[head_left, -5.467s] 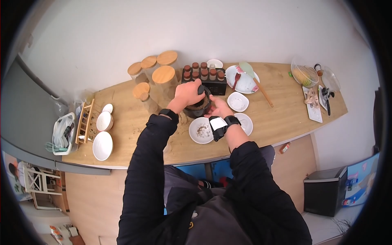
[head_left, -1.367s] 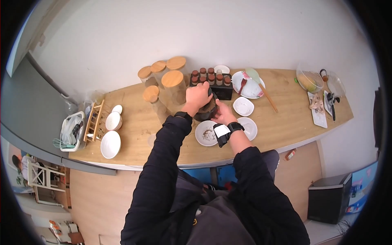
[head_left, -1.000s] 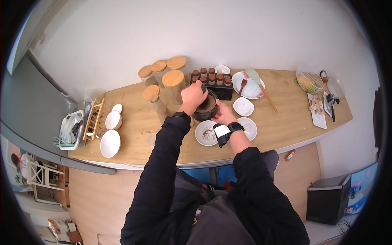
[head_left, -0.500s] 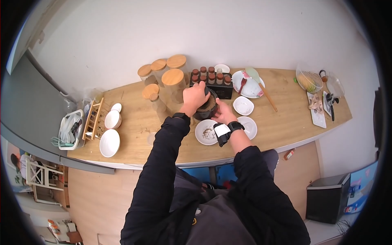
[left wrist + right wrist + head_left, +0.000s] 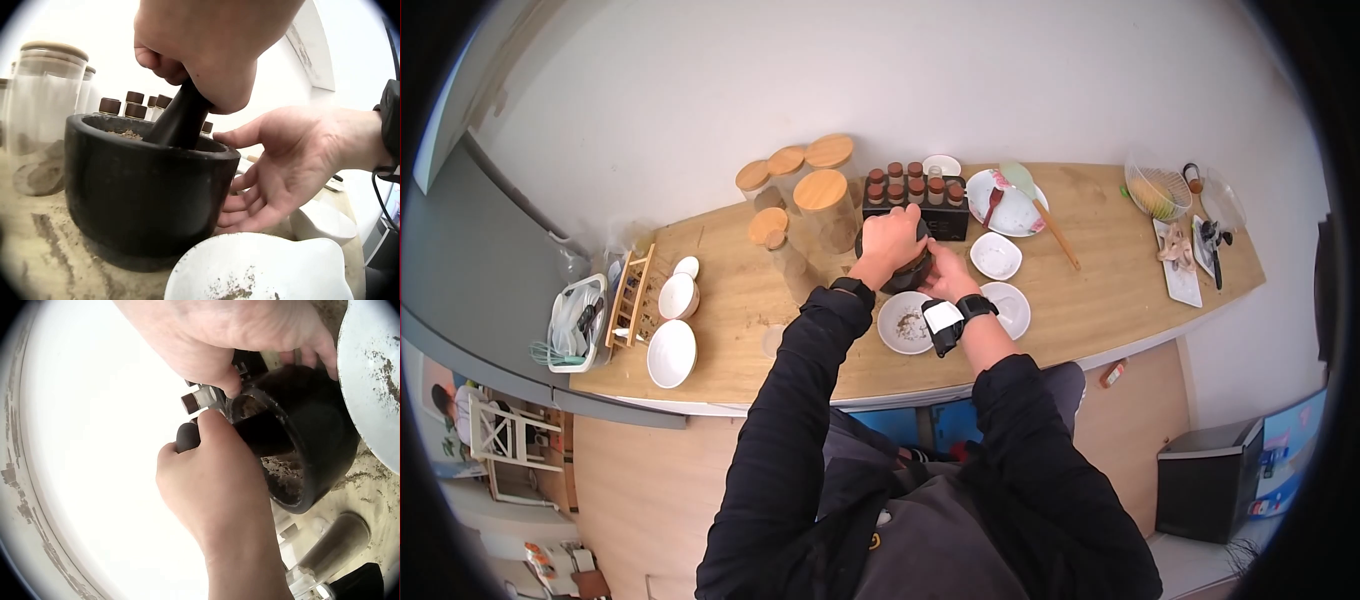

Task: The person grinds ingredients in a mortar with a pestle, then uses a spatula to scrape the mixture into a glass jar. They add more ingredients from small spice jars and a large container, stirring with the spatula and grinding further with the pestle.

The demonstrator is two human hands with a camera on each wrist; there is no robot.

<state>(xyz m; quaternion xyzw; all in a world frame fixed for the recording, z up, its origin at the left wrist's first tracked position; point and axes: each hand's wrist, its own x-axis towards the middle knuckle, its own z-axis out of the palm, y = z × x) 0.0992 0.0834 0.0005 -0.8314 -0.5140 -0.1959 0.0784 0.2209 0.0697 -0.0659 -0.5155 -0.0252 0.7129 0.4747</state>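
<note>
My left hand (image 5: pixel 891 240) grips a black pestle (image 5: pixel 188 437), fingers curled round its upper part. The pestle (image 5: pixel 178 119) leans inside a black stone mortar (image 5: pixel 147 187), which holds brown crumbly matter (image 5: pixel 284 475). My right hand (image 5: pixel 287 162) rests against the mortar's side, fingers extended along the wall and thumb at the rim. In the head view the mortar (image 5: pixel 908 276) is partly hidden under my hands. A white bowl (image 5: pixel 905 324) with brown bits in it stands right in front of the mortar.
A black rack (image 5: pixel 940 222) of brown-capped jars stands behind the mortar, and lidded glass jars (image 5: pixel 825 205) to its left. White dishes (image 5: pixel 996 257) and a floral plate (image 5: pixel 1007 204) lie to the right. White bowls (image 5: pixel 671 353) and a wooden rack (image 5: pixel 631 298) are at the left.
My left hand with the pestle has moved slightly to the right over the mortar, covering more of its opening. My right hand stays at the mortar's side.
</note>
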